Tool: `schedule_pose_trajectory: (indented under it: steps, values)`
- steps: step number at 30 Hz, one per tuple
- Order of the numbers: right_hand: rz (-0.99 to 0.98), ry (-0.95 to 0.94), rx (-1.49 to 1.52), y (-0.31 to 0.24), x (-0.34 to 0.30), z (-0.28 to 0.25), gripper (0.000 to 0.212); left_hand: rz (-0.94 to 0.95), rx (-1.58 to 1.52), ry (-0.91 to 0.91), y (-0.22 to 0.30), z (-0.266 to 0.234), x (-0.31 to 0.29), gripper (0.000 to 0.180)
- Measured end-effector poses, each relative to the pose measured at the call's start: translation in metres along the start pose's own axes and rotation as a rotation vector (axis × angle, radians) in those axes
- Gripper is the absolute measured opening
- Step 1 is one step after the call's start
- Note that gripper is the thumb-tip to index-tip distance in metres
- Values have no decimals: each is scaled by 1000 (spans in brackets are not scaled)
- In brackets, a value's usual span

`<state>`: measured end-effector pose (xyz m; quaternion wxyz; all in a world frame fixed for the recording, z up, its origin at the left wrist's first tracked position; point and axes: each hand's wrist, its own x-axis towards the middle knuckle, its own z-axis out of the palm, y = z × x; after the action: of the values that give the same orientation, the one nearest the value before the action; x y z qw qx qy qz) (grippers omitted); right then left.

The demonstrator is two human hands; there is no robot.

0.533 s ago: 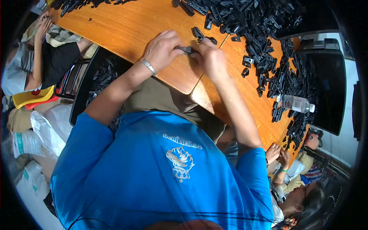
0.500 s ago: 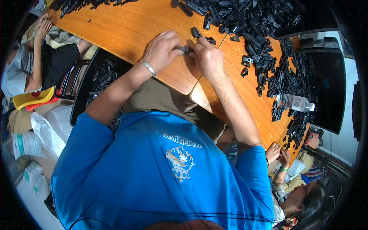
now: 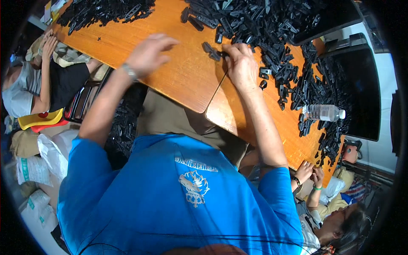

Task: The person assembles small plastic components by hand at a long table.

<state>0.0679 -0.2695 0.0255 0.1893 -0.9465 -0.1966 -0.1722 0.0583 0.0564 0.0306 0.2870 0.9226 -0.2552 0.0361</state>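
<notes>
My left hand [image 3: 149, 56] is over the table to the left, blurred by motion, its fingers apart and nothing visible in them. My right hand [image 3: 244, 70] rests at the tabletop near the seam, fingertips pinched at a small black plastic piece [image 3: 222, 54] that is partly hidden by them. Just left of those fingertips lies a longer black plastic clip part [image 3: 209, 49]. Beyond the right hand spreads a large heap of black plastic clip parts [image 3: 250, 21].
The wooden table [image 3: 178, 80] has another black heap [image 3: 106, 12] at the far left. A clear bottle [image 3: 325, 113] lies on parts at the right. Co-workers sit on both sides; one's hands [image 3: 304, 171] are at the right table edge. Black parts [image 3: 123, 131] fill a container beside my lap.
My hands were together on a dark piece; they have parted. The left swung away leftward and opened, while the right moved to a small piece on the table. The view shifted slightly.
</notes>
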Motion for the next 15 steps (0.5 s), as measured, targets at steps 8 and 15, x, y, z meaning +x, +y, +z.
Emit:
schedule_pose_trajectory:
  steps: [8,15]
  values:
    - [-47,-100,-82,18,-12,18,29,240,7,133,24,100,76,40]
    - [-39,-207,36,15,-33,-6,22,127,-76,87,36,101,48,27]
